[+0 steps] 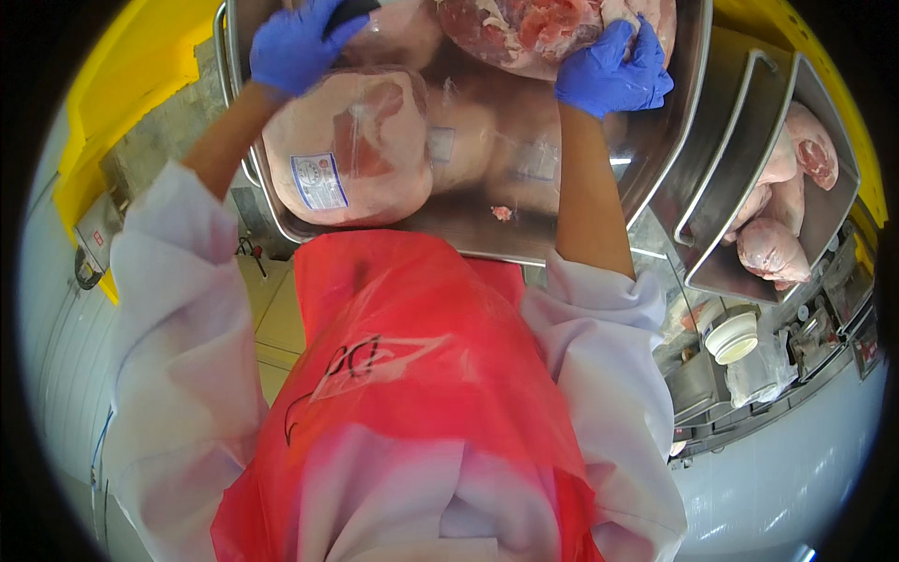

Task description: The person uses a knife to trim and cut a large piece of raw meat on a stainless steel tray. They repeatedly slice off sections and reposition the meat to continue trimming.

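At the far edge of view, a large cut of raw meat [538, 33] with pale fat lies on a metal tray [459, 239]. My right hand [613, 75], in a blue glove, grips its right side, fingers at the fat. My left hand [298, 49], also gloved, is at the tray's far left with thumb and fingers apart. It is beside a pale piece of meat [407, 36]; a dark thing shows by its thumb, too little of it to name. Nearer me sits a film-wrapped meat cut [351, 155] with a label [318, 181].
Right of the tray stands a metal bin [824, 220] holding several pieces of meat [770, 251]. White round containers [730, 335] and a clear plastic bag [763, 370] lie below it. A meat scrap [501, 214] rests on the tray. My red apron [412, 328] meets its near edge.
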`<state>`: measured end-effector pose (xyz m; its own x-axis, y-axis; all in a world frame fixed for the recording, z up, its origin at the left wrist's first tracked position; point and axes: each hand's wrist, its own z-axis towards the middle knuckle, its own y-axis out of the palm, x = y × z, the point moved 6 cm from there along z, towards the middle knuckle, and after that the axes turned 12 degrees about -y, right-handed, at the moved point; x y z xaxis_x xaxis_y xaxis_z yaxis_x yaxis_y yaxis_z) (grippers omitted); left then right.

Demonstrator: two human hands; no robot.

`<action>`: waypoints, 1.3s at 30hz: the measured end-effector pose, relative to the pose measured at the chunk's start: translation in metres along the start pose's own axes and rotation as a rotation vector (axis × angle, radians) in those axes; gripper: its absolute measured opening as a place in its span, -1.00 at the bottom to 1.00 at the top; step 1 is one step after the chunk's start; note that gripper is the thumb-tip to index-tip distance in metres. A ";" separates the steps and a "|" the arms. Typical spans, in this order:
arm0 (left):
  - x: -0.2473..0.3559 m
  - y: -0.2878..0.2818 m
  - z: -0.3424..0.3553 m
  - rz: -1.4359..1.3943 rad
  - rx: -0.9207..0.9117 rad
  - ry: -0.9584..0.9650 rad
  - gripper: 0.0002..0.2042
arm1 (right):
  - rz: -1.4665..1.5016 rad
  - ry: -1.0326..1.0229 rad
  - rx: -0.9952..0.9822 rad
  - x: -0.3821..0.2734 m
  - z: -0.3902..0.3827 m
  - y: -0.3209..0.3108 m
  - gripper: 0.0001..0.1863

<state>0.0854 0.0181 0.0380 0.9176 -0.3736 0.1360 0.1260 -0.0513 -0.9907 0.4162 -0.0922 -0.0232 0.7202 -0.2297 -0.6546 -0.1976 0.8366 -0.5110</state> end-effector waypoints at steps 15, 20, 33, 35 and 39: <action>-0.027 0.093 0.080 -0.173 -0.053 0.131 -0.78 | -0.030 0.048 -0.033 -0.006 0.003 -0.008 -0.59; -0.024 0.094 0.073 -0.255 -0.074 0.053 -0.79 | -0.198 -0.133 -0.128 -0.030 0.016 -0.017 -0.69; -0.007 0.088 -0.006 -0.327 -0.264 -0.267 -0.73 | -0.160 -0.090 -0.027 -0.019 0.006 -0.012 -0.67; -0.004 0.097 -0.013 -0.318 -0.279 -0.273 -0.72 | -0.096 0.049 0.023 0.012 -0.003 -0.004 -0.53; -0.002 0.107 -0.023 -0.348 -0.300 -0.269 -0.65 | -0.114 0.011 0.032 0.014 -0.004 -0.004 -0.52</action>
<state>0.0880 -0.0078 -0.0678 0.9102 -0.0387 0.4124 0.3625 -0.4075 -0.8382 0.4245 -0.1004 -0.0328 0.7296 -0.3298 -0.5991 -0.0931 0.8200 -0.5647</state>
